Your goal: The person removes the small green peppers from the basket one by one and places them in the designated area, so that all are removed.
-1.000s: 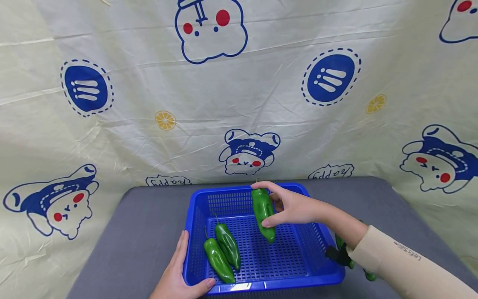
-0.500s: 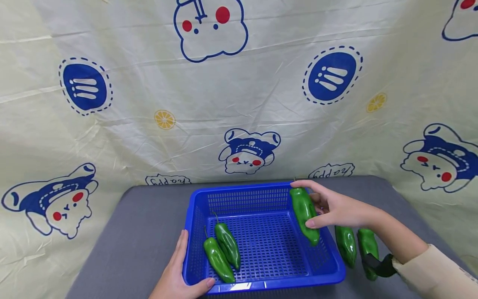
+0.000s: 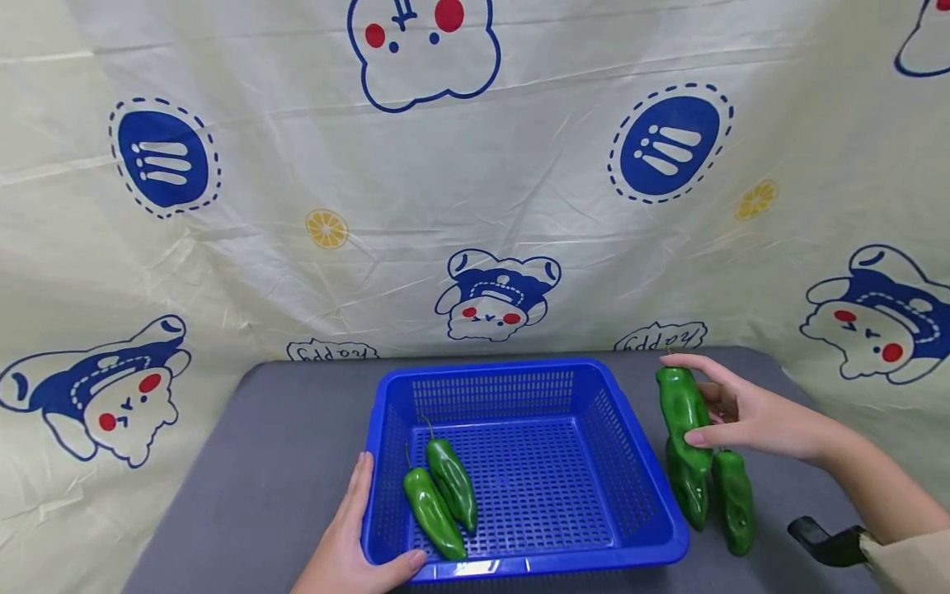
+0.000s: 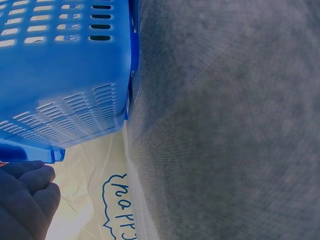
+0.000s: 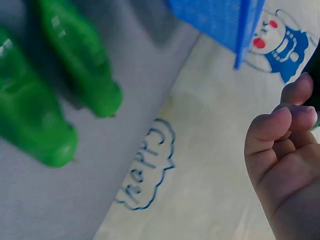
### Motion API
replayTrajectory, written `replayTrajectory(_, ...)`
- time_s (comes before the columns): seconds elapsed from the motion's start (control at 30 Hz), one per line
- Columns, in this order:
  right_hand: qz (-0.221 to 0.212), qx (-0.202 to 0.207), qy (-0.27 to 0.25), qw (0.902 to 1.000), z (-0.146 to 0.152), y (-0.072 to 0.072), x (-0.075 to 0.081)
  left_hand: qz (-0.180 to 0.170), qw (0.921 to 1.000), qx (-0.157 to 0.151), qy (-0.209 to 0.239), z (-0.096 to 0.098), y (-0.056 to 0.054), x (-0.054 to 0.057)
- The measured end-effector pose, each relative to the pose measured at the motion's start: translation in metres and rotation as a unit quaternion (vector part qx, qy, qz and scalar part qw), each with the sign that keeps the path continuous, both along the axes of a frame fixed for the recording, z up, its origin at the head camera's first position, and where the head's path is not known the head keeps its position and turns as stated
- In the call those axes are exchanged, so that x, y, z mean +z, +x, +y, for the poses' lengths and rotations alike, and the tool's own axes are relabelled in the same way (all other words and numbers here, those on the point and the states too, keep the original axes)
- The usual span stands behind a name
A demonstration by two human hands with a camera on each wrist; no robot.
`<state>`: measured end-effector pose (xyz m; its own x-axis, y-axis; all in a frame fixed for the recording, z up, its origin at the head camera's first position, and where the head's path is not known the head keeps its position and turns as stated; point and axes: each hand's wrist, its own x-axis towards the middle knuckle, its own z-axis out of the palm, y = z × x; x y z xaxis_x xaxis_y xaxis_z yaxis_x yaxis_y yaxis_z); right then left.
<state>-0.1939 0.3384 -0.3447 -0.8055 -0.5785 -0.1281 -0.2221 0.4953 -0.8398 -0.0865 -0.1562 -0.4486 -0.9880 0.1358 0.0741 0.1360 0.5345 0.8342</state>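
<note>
My right hand (image 3: 750, 421) pinches a long green chili pepper (image 3: 679, 400) between thumb and fingers, just right of the blue basket (image 3: 530, 565). The held pepper overlaps another green pepper (image 3: 690, 495) in the head view; a further green pepper (image 3: 733, 503) lies beside that one on the table. Two green peppers, one nearer (image 3: 434, 513) and one farther (image 3: 451, 483), lie side by side in the left part of the basket. My left hand (image 3: 352, 536) rests on the basket's near left corner, thumb on the front rim and fingers straight along the left side.
A grey cloth-covered table (image 3: 282, 462) extends around the basket. Behind it hangs a pale printed curtain (image 3: 401, 305) that meets the table's back edge. A black strap (image 3: 827, 542) sticks out at the right wrist.
The right hand has carried its pepper rightward, from over the basket to beyond its right rim. The two peppers on the table have come into fuller view. The left hand keeps its place.
</note>
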Motion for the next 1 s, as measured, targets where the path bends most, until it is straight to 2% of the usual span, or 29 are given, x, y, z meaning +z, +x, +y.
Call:
replayTrajectory(0.4, -0.042, -0.012, -0.001, 0.9990, 0.032, -0.002, -0.028, -0.040, 0.9991, -0.003, 0.014, -0.001, -0.001, 0.003)
replayTrajectory(0.53, -0.043, -0.023, 0.036, 0.9982, 0.037, -0.004, -0.041, -0.052, 0.9985, -0.001, 0.016, -0.002, 0.000, 0.004)
replayTrajectory(0.67, -0.053, -0.031, 0.074, 0.9953, 0.040, -0.005, -0.054, -0.049, 0.9986, 0.000, 0.018, -0.001, 0.000, 0.004)
replayTrajectory(0.8, -0.072, -0.023, 0.078, 0.9941, 0.041, -0.005, -0.065, -0.043, 0.9989, 0.001, 0.015, -0.001, 0.000, 0.004)
replayTrajectory(1.0, -0.075, -0.031, 0.095, 0.9921, 0.039, -0.005, -0.070, -0.038, 0.9992, 0.002, 0.012, -0.001, 0.000, 0.003)
